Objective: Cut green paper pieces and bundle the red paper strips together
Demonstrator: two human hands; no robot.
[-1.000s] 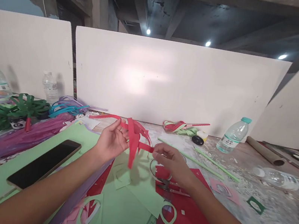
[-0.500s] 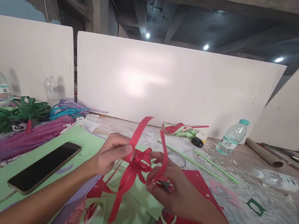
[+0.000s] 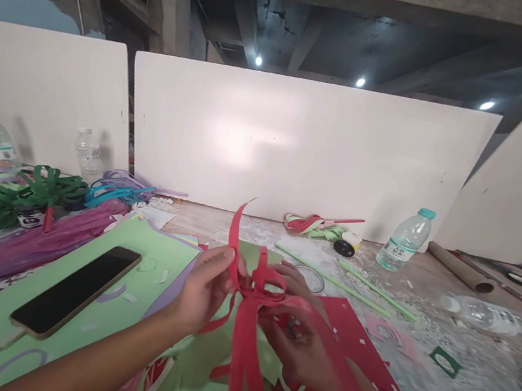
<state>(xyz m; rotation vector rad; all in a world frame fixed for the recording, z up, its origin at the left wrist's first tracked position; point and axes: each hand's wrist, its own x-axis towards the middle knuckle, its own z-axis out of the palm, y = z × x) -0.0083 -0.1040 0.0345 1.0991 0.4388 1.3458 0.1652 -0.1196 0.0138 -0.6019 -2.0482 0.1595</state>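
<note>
A bundle of red paper strips (image 3: 258, 291), some looped and some hanging loose, is held up between my two hands. My left hand (image 3: 209, 290) is closed, with thumb and fingers pinching one strip that curls upward. My right hand (image 3: 293, 333) is closed around the other side of the bundle, just below the loops. Long strip ends drop toward me, and one crosses blurred over my right wrist. Something small, dark and red shows by my right palm; I cannot make out what it is. Under my hands lie green paper sheets and a red sheet (image 3: 345, 321).
A phone (image 3: 78, 289) with a cable lies on green paper at left. Behind it are a dark green paper-strip cluster (image 3: 51, 189) and purple plastic (image 3: 29, 251). Green sticks (image 3: 332, 278), a tape roll (image 3: 346, 245), a bottle (image 3: 405, 241) and a cardboard tube (image 3: 462, 267) lie or stand at right.
The bundle has turned, so its long ends now hang toward me. My left hand has shifted right, nearer the bundle's centre. A strip now trails across my right wrist.
</note>
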